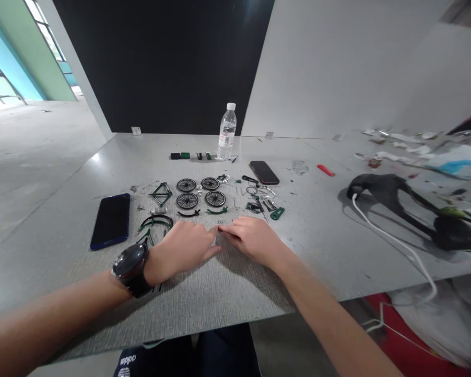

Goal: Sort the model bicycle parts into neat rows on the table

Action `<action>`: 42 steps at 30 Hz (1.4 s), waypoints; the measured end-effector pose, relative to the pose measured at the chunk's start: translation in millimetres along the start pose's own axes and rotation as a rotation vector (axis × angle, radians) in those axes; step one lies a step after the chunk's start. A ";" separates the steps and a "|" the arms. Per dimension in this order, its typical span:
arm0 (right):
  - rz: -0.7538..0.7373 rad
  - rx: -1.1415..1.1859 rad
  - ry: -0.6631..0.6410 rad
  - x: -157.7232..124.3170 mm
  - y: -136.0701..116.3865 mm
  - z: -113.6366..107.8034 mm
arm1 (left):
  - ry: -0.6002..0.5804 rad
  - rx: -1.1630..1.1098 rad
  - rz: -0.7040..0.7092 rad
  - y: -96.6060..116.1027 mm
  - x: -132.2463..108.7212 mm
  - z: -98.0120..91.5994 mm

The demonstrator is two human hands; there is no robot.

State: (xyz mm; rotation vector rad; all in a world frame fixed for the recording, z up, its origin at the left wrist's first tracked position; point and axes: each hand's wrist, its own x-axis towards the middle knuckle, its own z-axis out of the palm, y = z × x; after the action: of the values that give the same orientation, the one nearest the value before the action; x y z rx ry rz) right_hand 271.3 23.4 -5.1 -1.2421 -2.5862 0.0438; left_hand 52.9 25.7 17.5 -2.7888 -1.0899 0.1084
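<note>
My left hand (190,243), with a black watch (131,262) on its wrist, lies low over the table. Its index finger is stretched out and the thumb stands apart. My right hand (253,238) comes from the other side, index finger extended, other fingers curled. Both index fingertips meet or nearly meet just below a small group of tiny metal parts (220,221), like screws. I see nothing held in either hand. Beyond them lie spoked model wheels (187,200), a green-and-black frame piece (161,195), curved mudguard-like pieces (217,210) and a green chain-guard-like part (277,213).
A blue-edged phone (110,221) lies at left, a dark phone (264,172) farther back. A water bottle (226,133) stands near the back panel. To the right are a red object (325,170), a black strap-like device (392,201) and its white cable (396,238).
</note>
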 end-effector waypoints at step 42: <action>0.077 0.003 -0.031 1.9 -4.2 -4.6 | -0.027 -0.027 -0.027 -1.5 -1.7 -0.7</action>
State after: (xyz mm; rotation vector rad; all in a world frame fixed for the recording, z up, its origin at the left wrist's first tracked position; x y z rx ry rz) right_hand 268.1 21.8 0.3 -1.3506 -2.5623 0.0822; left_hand 50.8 25.6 18.4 -2.8031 -1.1432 0.1300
